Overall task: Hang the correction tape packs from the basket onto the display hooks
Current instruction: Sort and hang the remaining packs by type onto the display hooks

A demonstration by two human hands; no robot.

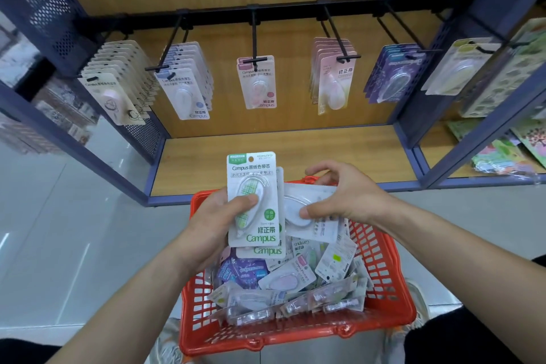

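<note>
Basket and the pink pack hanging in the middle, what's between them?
Head view: the green Campus pack in the left hand, then bare wooden shelf.

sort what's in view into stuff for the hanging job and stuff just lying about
Job: green Campus pack in left hand; white pack in right hand; red basket of loose packs; display hooks.
Lying about: sticker sheets on the right-hand shelf; wooden shelf board.
</note>
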